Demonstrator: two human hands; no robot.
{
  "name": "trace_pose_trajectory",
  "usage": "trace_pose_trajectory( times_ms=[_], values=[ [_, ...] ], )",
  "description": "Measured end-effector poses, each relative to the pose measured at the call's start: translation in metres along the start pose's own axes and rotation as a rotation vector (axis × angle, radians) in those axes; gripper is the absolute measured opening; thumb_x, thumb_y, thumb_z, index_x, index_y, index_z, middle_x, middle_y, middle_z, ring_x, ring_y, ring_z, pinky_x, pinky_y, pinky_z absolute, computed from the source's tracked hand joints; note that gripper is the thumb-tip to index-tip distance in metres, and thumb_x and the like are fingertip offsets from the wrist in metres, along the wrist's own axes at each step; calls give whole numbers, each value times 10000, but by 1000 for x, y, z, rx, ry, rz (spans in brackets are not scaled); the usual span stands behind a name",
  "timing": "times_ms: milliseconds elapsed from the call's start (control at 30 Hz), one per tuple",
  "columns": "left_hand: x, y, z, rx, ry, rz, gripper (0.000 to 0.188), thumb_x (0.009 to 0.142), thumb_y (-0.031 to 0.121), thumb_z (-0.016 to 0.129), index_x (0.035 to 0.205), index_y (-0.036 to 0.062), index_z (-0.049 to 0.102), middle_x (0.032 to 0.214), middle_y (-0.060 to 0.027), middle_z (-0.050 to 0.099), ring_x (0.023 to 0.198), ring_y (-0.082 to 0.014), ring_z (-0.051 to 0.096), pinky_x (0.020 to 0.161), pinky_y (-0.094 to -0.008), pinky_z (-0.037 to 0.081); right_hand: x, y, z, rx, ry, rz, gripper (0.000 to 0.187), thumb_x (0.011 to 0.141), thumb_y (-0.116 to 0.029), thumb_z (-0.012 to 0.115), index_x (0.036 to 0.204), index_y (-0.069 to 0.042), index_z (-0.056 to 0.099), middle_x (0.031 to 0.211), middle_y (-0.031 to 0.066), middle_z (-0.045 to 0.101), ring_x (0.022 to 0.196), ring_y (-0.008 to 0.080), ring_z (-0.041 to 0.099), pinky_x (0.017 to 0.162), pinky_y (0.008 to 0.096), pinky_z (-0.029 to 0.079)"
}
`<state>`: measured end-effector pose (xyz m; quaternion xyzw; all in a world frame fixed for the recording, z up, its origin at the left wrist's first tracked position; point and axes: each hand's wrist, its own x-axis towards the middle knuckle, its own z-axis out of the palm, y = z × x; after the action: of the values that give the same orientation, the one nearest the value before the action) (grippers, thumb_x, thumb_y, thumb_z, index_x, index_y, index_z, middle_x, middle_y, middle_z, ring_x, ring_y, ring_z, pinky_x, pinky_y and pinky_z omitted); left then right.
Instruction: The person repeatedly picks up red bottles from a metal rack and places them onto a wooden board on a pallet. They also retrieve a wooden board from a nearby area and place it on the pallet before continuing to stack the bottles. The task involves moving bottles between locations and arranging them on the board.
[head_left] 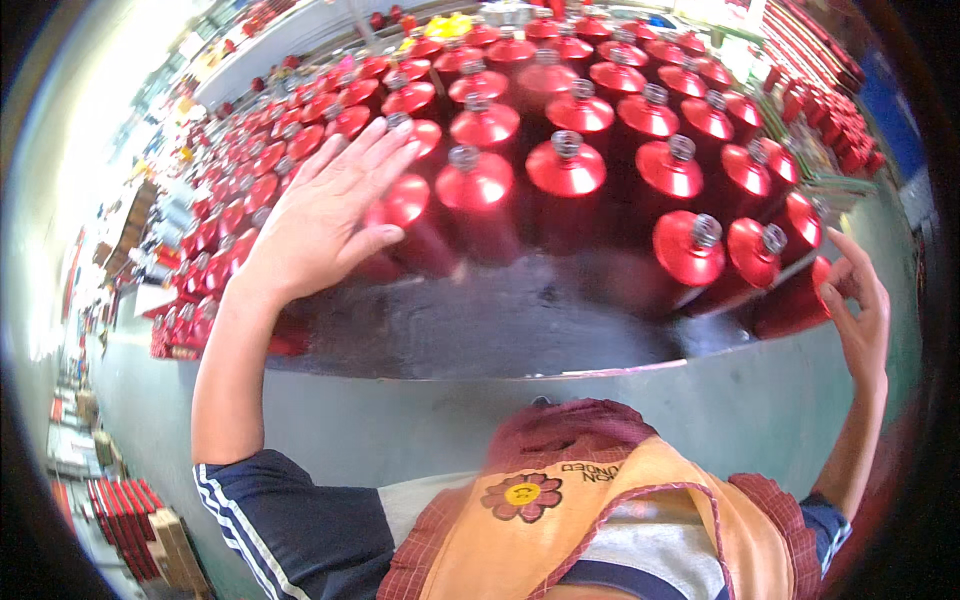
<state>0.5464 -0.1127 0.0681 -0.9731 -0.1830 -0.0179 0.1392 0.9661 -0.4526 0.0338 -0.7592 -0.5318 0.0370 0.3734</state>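
Observation:
Many glossy red metal cylinders with domed shoulders and bare silver threaded necks stand upright in rows on a dark table. They look like fire extinguisher bodies. My left hand lies flat over the cylinders on the left, fingers stretched out and thumb apart, beside a cylinder shoulder. Whether its palm touches them is hidden. At the right corner, my right hand has loosely bent fingers, apart from one another, next to the outermost cylinder. Its fingertips are at or very near that cylinder's side, and no grip shows.
The table's curved-looking front edge runs just ahead of my apron. More red cylinders stand beyond on the right. Yellow items lie at the far side. Stacked red pieces and a wooden block are at lower left.

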Motion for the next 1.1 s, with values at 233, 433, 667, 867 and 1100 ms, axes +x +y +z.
trace_pose_trajectory(
  times_ms=[233,433,667,867,1100],
  values=[
    [59,38,23,-189,-105,26,732,904,397,559,1506,84,284,1578,-126,240,1459,-297,226,1188,-448,208,-30,22,-16,46,19,10,519,796,47,657,1300,-31,557,801,-19,512,722,64,501,662,215,439],
    [86,68,0,-101,45,210,745,896,435,572,1498,88,304,1579,-105,247,1458,-294,228,1186,-455,198,-47,38,-25,30,67,24,508,801,28,669,1293,-33,562,792,-12,533,707,60,508,653,213,448],
    [209,135,10,-62,138,449,662,967,394,469,1510,79,259,1583,-110,231,1452,-294,243,1183,-458,206,-58,52,-33,79,20,34,485,816,-12,698,1283,-55,576,776,-11,550,681,76,521,623,230,458],
    [213,138,16,-193,42,417,638,958,287,492,1506,58,258,1552,-128,299,1429,-277,296,1184,-429,218,-81,76,-43,105,57,122,485,815,-13,699,1282,-72,583,772,-9,551,682,85,533,622,233,460],
    [222,147,20,-352,169,368,628,874,161,637,1446,87,390,1483,-131,411,1340,-286,431,1078,-409,381,-82,104,-38,166,78,220,695,750,-41,730,1391,-85,465,1062,49,568,950,144,557,762,288,500]
  ],
)
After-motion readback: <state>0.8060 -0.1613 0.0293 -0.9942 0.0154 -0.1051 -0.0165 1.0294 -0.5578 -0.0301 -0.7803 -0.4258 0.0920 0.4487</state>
